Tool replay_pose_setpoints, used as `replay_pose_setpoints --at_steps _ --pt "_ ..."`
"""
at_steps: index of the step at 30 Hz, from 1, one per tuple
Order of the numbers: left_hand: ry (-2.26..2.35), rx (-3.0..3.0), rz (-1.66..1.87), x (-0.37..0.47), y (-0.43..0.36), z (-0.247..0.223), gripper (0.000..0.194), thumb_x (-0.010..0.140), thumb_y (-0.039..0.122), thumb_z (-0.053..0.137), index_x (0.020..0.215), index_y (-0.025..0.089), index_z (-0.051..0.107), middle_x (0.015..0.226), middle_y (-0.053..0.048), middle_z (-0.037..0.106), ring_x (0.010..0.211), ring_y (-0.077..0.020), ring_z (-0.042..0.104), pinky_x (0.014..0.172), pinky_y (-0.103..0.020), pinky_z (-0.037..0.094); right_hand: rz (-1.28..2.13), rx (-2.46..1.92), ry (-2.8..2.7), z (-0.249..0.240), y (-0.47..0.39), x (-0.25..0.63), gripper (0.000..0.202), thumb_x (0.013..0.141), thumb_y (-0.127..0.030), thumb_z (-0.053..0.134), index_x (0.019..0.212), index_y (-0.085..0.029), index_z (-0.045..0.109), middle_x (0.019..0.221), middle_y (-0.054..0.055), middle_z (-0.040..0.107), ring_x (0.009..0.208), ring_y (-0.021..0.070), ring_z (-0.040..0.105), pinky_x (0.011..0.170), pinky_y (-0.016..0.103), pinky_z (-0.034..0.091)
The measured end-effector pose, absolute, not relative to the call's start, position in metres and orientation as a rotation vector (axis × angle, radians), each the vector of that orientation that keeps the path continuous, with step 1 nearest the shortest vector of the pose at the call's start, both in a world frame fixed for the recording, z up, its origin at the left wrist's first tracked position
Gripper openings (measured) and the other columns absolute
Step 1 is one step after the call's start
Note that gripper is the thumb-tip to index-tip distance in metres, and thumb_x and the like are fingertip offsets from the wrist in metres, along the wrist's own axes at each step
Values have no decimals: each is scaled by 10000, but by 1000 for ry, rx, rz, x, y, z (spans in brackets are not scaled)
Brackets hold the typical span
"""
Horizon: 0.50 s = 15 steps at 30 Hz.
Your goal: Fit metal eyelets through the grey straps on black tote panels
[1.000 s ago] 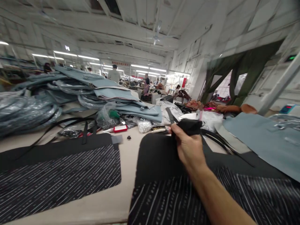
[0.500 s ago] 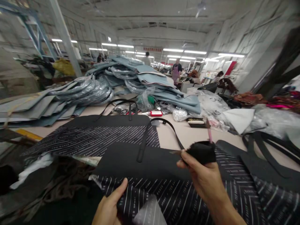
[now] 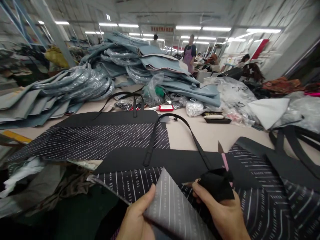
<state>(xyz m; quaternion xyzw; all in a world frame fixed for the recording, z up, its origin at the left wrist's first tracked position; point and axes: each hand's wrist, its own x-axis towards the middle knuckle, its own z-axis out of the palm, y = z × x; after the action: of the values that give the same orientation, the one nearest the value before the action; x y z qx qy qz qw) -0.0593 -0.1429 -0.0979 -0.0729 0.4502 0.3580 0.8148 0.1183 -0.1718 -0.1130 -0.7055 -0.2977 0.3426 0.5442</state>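
My left hand [image 3: 138, 215] is closed on a folded-back flap [image 3: 172, 200] of striped, lettered lining fabric, its paler underside facing me. The flap belongs to a bag panel with a black upper band [image 3: 172, 163] and a thin black handle [image 3: 186, 130]. Over the panel's right part, my right hand [image 3: 220, 206] is closed round a bunched black cloth [image 3: 216, 181]. A pointed tip [image 3: 187, 184] sticks out at its fingertips; the rest is hidden. A pink-handled pointed blade [image 3: 224, 158] stands up behind the cloth, its lower end hidden.
Another striped panel [image 3: 120, 136] lies at the left, more panels [image 3: 265, 186] at the right. Behind them are a red-labelled bottle [image 3: 166, 108], a small black tray [image 3: 216, 118], plastic bags [image 3: 232, 96] and a heap of blue-grey pieces [image 3: 150, 63]. A person [image 3: 189, 55] stands farther back.
My left hand has moved right and lifted the lining's lower edge, folding it over. My right hand has lowered slightly, still holding the black cloth. The view has tilted down.
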Motion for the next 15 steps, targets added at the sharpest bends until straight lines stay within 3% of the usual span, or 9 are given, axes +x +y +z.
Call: replay_pose_setpoints --at_steps 4,15 --pt "910 -230 685 -57 -136 -97 550 920 298 598 1384 30 473 1087 -183 699 1044 -352 657 994 -479 481 728 -1637 -745 -117 -174 118 296 597 -423 846 678 -152 759 629 68 714 559 220 665 521 272 582" --pt "936 -164 654 -65 -141 -110 570 892 323 642 1361 24 516 1112 -194 689 1113 -370 618 1037 -489 447 685 -1590 -901 -151 -190 142 196 606 -313 835 793 -270 797 829 45 766 705 274 718 585 322 621"
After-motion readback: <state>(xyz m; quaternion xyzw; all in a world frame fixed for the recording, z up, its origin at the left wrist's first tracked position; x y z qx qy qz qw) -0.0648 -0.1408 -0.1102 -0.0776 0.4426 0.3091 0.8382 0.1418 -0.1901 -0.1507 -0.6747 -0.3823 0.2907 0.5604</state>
